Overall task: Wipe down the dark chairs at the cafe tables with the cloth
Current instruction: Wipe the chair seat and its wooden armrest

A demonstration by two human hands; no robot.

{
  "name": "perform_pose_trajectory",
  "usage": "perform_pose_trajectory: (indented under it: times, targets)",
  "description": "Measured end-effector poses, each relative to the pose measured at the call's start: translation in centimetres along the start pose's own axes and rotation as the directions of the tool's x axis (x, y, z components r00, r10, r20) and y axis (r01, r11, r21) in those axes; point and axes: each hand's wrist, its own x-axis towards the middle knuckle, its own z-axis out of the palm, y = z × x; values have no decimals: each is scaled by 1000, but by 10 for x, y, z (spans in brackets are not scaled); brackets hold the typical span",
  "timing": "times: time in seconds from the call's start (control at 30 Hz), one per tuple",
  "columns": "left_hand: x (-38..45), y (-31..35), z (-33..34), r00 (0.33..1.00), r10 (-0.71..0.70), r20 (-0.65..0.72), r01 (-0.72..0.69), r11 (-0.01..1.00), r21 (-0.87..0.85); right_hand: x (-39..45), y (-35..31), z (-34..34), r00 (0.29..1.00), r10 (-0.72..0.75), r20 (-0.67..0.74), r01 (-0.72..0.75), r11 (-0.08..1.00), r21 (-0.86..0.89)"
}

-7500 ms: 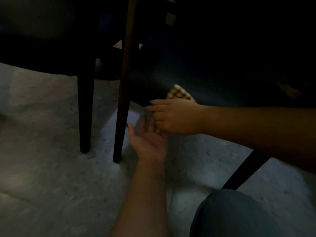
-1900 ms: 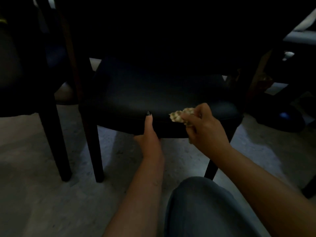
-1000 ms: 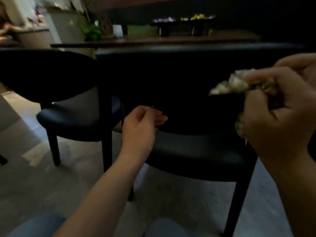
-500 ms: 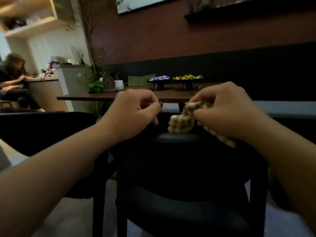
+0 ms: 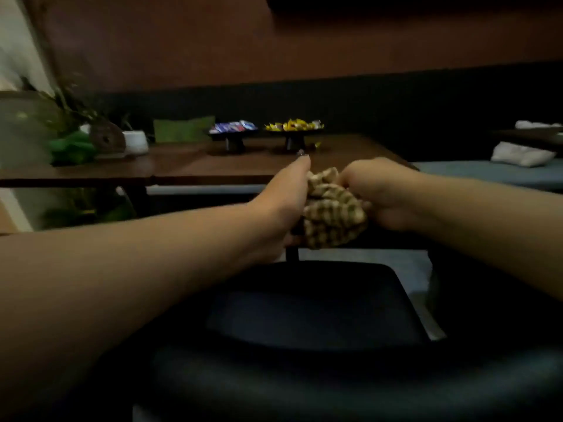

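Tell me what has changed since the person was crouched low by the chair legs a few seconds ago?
The view rose from floor level to above the dark chair, as if the person stood up. The left hand, empty before, now grips the checkered cloth too, so both hands bunch it above the seat. The right hand has held the cloth throughout. The table behind came into sight only as the view rose.

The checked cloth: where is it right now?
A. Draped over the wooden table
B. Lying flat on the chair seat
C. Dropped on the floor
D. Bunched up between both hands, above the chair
D: the checked cloth is scrunched between the left hand and the right hand, held in the air above the dark chair, touching neither the seat nor the wooden table.
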Motion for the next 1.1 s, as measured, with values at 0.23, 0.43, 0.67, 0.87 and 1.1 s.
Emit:
perform_pose_trajectory:
  times: [0.23, 0.43, 0.67, 0.87, 1.1]
  targets:
    - [-6, -36, 0, 981, -191, -38, 187, 978, -94, 7, 26, 8, 985, 143, 95, -146, 989, 23]
    - [-4, -40, -5, 955, -237, -175, 191, 951, -244, 10, 33, 12, 963, 239, 126, -256, 957, 137]
    - [7, -31, -9, 911, -339, -236, 208, 870, -447, 11, 38, 11, 965, 218, 147, -242, 956, 167]
    - [14, -21, -15, 902, -400, -159, 238, 771, -591, 18, 43, 9, 955, 294, 42, -294, 916, 273]
    - [20, -25, -17, 916, -372, -148, 265, 841, -471, 26, 40, 4, 912, 409, 34, -365, 770, 523]
